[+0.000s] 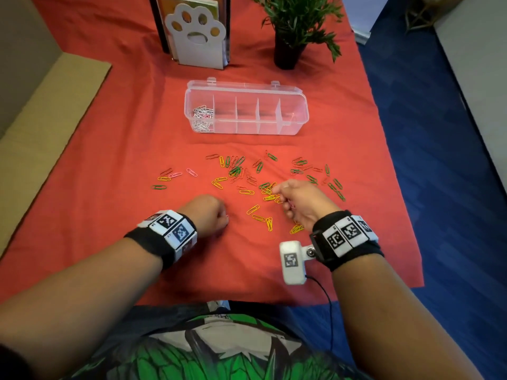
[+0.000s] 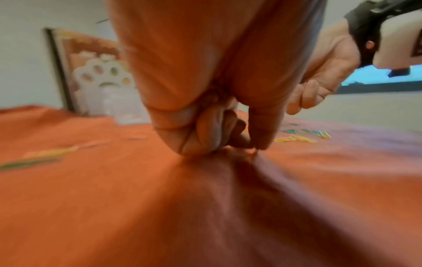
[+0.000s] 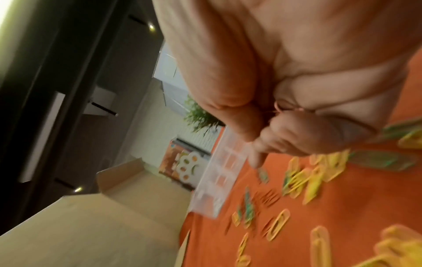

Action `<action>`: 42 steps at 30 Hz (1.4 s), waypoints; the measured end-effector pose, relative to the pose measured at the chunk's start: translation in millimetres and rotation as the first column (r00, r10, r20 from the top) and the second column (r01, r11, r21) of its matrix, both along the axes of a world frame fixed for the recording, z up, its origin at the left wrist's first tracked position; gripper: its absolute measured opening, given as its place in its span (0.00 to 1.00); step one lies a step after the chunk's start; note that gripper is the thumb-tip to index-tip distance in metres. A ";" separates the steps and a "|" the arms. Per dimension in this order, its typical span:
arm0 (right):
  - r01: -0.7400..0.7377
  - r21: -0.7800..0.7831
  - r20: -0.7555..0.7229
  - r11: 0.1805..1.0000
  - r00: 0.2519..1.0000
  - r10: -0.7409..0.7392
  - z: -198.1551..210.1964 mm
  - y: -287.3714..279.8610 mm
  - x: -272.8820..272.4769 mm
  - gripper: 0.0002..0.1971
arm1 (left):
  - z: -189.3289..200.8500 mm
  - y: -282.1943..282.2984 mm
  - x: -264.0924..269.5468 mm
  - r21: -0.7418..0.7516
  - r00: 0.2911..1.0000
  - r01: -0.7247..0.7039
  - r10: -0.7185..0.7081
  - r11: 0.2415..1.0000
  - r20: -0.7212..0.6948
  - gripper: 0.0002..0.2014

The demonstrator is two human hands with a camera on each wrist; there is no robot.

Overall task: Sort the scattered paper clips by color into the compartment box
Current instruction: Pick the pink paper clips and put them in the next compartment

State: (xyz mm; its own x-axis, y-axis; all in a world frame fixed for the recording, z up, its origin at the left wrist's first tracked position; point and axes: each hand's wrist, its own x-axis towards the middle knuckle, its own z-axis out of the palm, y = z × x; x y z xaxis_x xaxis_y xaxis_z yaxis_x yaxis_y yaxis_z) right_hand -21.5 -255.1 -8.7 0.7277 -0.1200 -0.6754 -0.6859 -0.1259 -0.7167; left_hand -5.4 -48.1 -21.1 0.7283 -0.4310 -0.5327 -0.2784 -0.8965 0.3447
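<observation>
A clear compartment box [image 1: 301,105] [image 3: 219,173] stands open on the red cloth, with white and pink clips [image 1: 201,119] in its leftmost compartment. Green [image 1: 259,165], yellow [image 1: 247,192] and pink clips [image 1: 175,174] lie scattered in front of it; red ones barely show against the cloth. My right hand [image 1: 285,198] [image 3: 285,133] hovers over the yellow clips, fingers curled round a reddish clip [image 3: 282,108] in the palm. My left hand [image 1: 216,215] [image 2: 251,144] is curled on the cloth left of the pile; thumb and forefinger pinch a thin reddish sliver, apparently a clip.
A white paw-shaped holder [image 1: 197,34] and a potted plant [image 1: 290,48] stand behind the box. Flat cardboard [image 1: 41,127] lies along the left. The cloth's right edge [image 1: 389,149] meets blue floor. A wrist camera [image 1: 292,261] hangs under my right wrist.
</observation>
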 end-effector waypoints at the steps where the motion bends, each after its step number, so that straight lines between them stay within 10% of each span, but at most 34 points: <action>1: -0.062 -0.015 0.034 0.998 0.997 0.062 2.5 10.1 7.2 0.16 | -0.1 4.1 2.5 -0.080 0.992 -0.118 0.113 0.990 -0.062 0.11; 3: -0.226 -0.147 0.088 0.963 0.967 0.241 5.4 30.0 23.4 0.17 | 1.3 15.1 9.6 -0.264 0.863 -0.478 0.391 0.838 -0.320 0.12; 5: -0.393 -0.326 0.096 0.860 0.891 0.444 5.3 49.2 40.2 0.19 | 4.8 29.2 18.9 -0.304 0.512 -0.852 0.559 0.427 -0.652 0.13; 7: -0.490 -0.462 0.093 0.739 0.802 0.590 1.7 68.5 54.1 0.19 | 5.8 49.4 31.8 -0.278 0.312 -0.949 0.572 0.148 -0.759 0.13; 9: -0.516 -0.603 0.075 0.608 0.722 0.687 -4.1 88.4 65.1 0.17 | 6.3 66.3 44.4 -0.351 0.379 -0.917 0.695 0.192 -0.611 0.12; 13: -0.473 -0.771 0.072 0.427 0.602 0.796 -19.8 125.5 78.9 0.12 | 0.2 78.5 58.1 -0.302 0.748 -0.620 0.662 0.724 0.052 0.12; 18: -0.430 -0.843 0.053 0.323 0.532 0.845 -31.5 151.9 86.9 0.13 | -7.0 78.8 70.9 -0.241 0.804 -0.495 0.545 0.835 0.238 0.19; 20: -0.415 -0.865 0.040 0.282 0.503 0.863 -33.0 154.4 88.9 0.13 | -11.4 80.5 74.2 -0.314 0.780 -0.549 0.609 0.775 0.141 0.18; 22: -0.443 -0.856 0.014 0.268 0.499 0.867 -34.0 152.5 91.9 0.13 | -13.9 79.8 74.8 -0.443 0.669 -0.702 0.730 0.558 -0.140 0.15; 26: -0.519 -0.662 0.064 0.541 0.680 0.730 -30.9 136.1 98.3 0.10 | -10.1 79.3 76.5 -0.486 0.447 -0.857 0.716 0.172 -0.536 0.11; 30: -0.241 -0.020 0.157 0.970 0.958 0.241 -19.8 112.0 89.9 0.10 | -8.0 81.7 78.8 -0.465 0.375 -0.882 0.706 0.072 -0.601 0.16; 33: -0.015 0.339 0.088 0.941 0.996 -0.016 -6.1 95.7 85.0 0.12 | -3.9 78.1 81.3 -0.433 0.328 -0.901 0.719 0.043 -0.612 0.13; 34: 0.017 0.392 0.077 0.920 0.996 -0.051 -3.2 91.0 84.9 0.11 | -1.3 76.3 82.1 -0.437 0.367 -0.894 0.726 0.101 -0.581 0.11; 38: 0.057 0.466 0.055 0.883 0.994 -0.093 0.1 81.3 84.7 0.12 | -5.9 74.9 78.9 -0.248 0.804 -0.551 0.587 0.796 0.096 0.08; 42: 0.112 0.507 -0.006 0.855 0.992 -0.127 3.0 77.4 83.8 0.13 | -18.0 76.1 75.6 -0.103 0.883 -0.367 0.381 0.925 0.274 0.09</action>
